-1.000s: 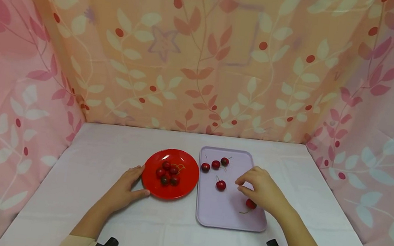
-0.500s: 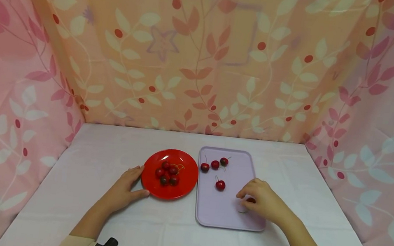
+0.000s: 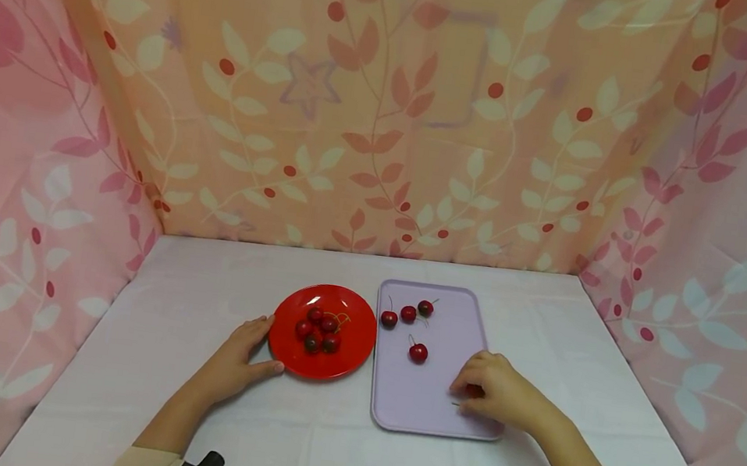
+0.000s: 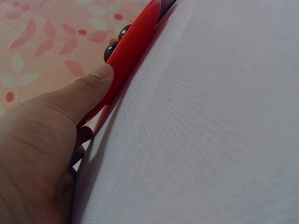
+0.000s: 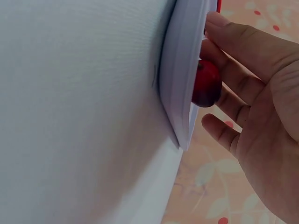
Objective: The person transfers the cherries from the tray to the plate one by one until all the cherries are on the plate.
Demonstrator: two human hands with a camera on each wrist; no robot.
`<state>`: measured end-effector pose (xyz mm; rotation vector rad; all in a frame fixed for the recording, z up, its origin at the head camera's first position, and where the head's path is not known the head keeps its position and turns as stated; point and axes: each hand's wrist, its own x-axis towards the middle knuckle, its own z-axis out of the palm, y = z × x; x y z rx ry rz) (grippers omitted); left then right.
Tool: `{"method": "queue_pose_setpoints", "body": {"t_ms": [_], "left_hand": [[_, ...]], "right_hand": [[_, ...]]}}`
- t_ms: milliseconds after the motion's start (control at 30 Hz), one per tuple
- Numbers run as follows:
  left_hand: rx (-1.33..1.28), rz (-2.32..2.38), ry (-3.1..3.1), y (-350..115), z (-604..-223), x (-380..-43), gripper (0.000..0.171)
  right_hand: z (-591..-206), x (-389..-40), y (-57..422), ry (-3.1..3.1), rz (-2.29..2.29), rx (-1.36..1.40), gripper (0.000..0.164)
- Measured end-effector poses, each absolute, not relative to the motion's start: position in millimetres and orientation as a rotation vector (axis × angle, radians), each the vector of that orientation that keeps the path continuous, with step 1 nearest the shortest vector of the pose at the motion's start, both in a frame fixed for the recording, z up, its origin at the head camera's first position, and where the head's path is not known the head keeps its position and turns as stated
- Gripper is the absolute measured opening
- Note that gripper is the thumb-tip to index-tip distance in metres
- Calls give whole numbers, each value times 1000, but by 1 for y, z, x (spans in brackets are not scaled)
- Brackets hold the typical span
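On the white table stands a red plate (image 3: 358, 349) with several dark red cherries (image 3: 318, 330) in its middle. My left hand (image 3: 231, 360) rests against the plate's left edge, its thumb (image 4: 100, 81) on the rim. To the right lies a lilac tray (image 3: 410, 407). My right hand (image 3: 501, 391) is low over the tray's right side, around a cherry (image 5: 207, 84). In the right wrist view a gap shows between thumb and forefinger. In the head view the fingers mostly cover that cherry, and its stem tip (image 3: 455, 404) shows beside the thumb.
Another cherry (image 3: 418, 353) lies near the tray's middle. Three more cherries lie at its far left, among them one with an upright stem (image 3: 389, 319). The plate sits close against the tray's left edge. Flowered cloth (image 3: 385, 148) walls the table's back and sides.
My right hand has come down and nearer over the cherry at the tray's right side, which it now mostly hides. The left hand and the plate have stayed in place.
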<state>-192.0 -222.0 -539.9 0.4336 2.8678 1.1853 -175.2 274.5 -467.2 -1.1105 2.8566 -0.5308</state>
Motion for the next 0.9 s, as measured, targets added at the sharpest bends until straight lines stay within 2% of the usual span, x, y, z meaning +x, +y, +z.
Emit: {"method": "queue_pose_setpoints", "body": {"t_ms": [900], "left_hand": [[431, 1181, 2854, -221, -538, -191, 100]], "right_hand": [[-479, -174, 274, 2838, -474, -1163, 16]]}}
